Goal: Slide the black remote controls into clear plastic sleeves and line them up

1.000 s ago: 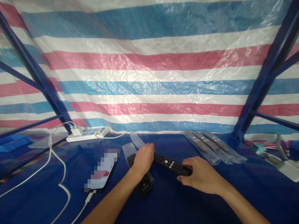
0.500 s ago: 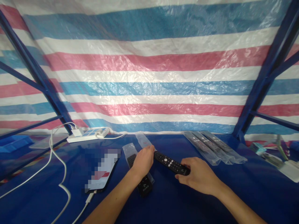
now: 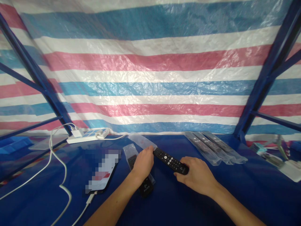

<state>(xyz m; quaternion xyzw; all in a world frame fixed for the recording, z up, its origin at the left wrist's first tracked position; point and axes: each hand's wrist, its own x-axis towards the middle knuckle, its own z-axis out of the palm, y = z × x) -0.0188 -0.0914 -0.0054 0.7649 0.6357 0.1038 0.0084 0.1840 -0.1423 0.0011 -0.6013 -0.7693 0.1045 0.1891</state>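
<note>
Left hand [image 3: 144, 161] curled tight, right hand [image 3: 196, 173] gripping, palm inward, bare forearms [image 3: 117, 197] slanting inward

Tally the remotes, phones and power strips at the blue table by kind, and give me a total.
Remotes: 5 (1 held remote in the right hand; 1 partly hidden remote under the left hand; 3 bagged remotes)
Phone: 1
Power strip: 1
Total: 7

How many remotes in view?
5: one held remote in the right hand, one part-covered remote under the left hand, three bagged remotes at rear right. More may be hidden.
</note>
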